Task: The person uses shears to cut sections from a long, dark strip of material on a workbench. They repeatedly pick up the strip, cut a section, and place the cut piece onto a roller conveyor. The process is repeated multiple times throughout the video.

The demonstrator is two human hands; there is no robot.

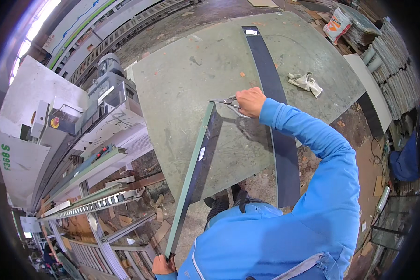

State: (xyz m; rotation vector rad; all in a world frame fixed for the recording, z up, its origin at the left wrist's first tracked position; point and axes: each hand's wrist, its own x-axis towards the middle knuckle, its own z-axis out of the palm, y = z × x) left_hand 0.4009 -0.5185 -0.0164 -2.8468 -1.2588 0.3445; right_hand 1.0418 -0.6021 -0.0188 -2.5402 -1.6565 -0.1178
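A long, narrow strip (pixel 191 170) with a pale green edge and a dark face stands tilted on its side. It runs from the table's middle down past the near edge. My left hand (pixel 163 265) is closed around its near end. Metal pliers (pixel 227 101) with bright handles are in my closed right hand (pixel 250 101). Their jaws reach the strip's far end; whether they bite on it I cannot tell. A small white label (pixel 201 154) is stuck to the dark face. To the right, a second dark strip (pixel 266 70) lies flat, its near end overhanging the table.
The large grey-green tabletop (pixel 172 84) carries a crumpled whitish glove or cloth (pixel 306 83). A machine with a motor (pixel 109 65) and roller rails (pixel 93 200) stands left. On the right are stacked sheets (pixel 387 70), a printed bag (pixel 337 25) and a pale panel (pixel 369 91).
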